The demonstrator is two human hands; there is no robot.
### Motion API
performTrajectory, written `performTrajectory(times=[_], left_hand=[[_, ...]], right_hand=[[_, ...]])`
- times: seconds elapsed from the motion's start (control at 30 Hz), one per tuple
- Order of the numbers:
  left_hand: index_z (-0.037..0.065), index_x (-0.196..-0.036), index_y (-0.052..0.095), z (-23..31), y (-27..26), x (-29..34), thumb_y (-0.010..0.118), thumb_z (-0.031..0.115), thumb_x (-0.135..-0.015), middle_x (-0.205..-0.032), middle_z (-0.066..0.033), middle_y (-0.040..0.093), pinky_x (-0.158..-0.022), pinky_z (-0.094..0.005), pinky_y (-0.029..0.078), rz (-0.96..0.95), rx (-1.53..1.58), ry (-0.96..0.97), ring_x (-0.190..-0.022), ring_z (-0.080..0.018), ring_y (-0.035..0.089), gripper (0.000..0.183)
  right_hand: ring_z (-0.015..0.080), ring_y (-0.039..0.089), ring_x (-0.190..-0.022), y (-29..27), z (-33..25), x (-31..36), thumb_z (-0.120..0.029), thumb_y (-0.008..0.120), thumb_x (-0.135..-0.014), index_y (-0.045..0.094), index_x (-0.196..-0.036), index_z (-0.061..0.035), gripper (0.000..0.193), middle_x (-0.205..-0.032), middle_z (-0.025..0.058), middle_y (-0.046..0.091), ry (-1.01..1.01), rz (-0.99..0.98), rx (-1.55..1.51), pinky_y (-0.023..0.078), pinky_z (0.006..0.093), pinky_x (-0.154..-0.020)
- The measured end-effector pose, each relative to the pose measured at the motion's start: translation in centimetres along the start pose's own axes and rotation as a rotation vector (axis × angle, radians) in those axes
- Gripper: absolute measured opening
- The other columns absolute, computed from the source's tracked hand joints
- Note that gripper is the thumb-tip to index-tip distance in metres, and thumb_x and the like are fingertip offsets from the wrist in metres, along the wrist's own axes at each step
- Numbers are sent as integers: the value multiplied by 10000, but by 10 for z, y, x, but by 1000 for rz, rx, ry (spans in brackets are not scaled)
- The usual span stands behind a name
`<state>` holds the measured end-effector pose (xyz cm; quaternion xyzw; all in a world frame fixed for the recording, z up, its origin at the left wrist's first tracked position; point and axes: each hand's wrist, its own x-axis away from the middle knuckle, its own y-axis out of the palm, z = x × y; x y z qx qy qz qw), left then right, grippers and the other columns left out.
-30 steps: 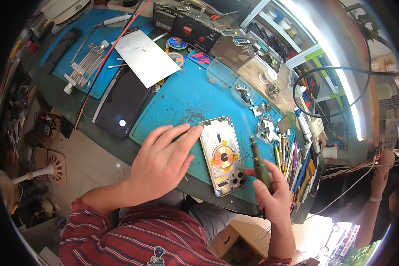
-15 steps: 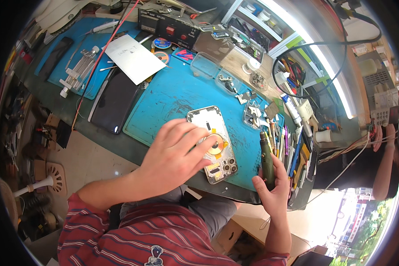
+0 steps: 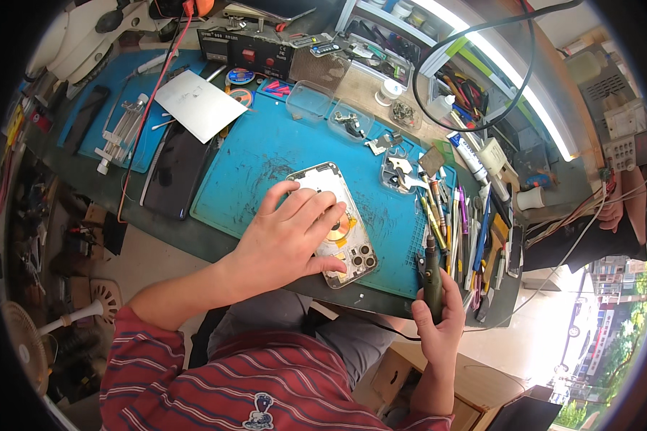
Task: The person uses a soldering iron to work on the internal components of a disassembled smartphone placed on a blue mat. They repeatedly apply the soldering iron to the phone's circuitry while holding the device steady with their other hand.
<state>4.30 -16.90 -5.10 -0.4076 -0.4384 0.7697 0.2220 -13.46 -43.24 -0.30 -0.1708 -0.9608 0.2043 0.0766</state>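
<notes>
A white phone back housing (image 3: 352, 219) with a gold charging coil (image 3: 341, 230) and round camera rings lies on the blue work mat (image 3: 266, 154). Over its left side is my left hand (image 3: 289, 228), fingers spread and thumb near the camera end. Its palm hides part of the housing, and it holds nothing that I can see. To the right of the mat, my right hand (image 3: 444, 316) is wrapped round a dark green rotary tool (image 3: 431, 280). The tool points upward, apart from the housing, and its black cord (image 3: 381, 327) runs toward my lap.
Tweezers and pen-like tools (image 3: 474, 237) crowd the right edge. Clear parts boxes (image 3: 352, 122) line the back. A dark phone (image 3: 180, 172), a white sheet (image 3: 201, 108) and a metal clamp fixture (image 3: 126, 133) lie left. A black cable loop (image 3: 474, 129) hangs upper right.
The view has shifted, so the bench sits further left and higher. My left fingers are spread wider over the housing. The rotary tool stays in my right hand, and its cord now shows.
</notes>
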Motion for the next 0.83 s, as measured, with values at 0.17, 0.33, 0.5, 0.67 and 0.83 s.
performTrajectory(times=[0.17,0.33,0.5,0.67,0.83], left_hand=[[74,-1457,645,1,1,1,794,602,-829,-1378,-59,576,-1204,-516,321,-6,-25,-7,-1290,-261,511,834],[72,-1463,642,4,1,0,782,616,-828,-1364,-60,581,-1208,-514,321,-3,-47,-1,-1291,-258,515,848],[60,-1456,645,5,1,0,768,613,-839,-1357,-66,582,-1199,-515,329,-19,-58,-4,-1299,-273,517,838],[56,-1452,641,-2,2,2,753,604,-865,-1357,-79,580,-1192,-519,338,13,18,-4,-1297,-292,518,811],[61,-1463,629,-1,2,1,758,583,-900,-1384,-86,568,-1219,-509,325,17,32,0,-1309,-289,512,779]], right_hand=[[89,595,-889,-2,4,0,-110,792,-952,566,-1522,18,627,-1027,16,651,-21,4,1,496,254,-809],[93,598,-879,-2,1,1,-122,799,-951,572,-1520,15,628,-1016,19,662,-29,-7,-10,498,255,-803],[93,600,-872,-4,2,-2,-121,802,-950,566,-1526,12,637,-1008,22,669,-49,-14,12,501,258,-794],[88,609,-882,-5,-4,0,-83,793,-946,559,-1532,11,638,-1002,19,661,25,-5,-17,509,246,-785],[95,629,-903,-13,5,-1,-155,790,-994,470,-1604,9,708,-1092,39,695,-16,11,22,510,216,-770]])
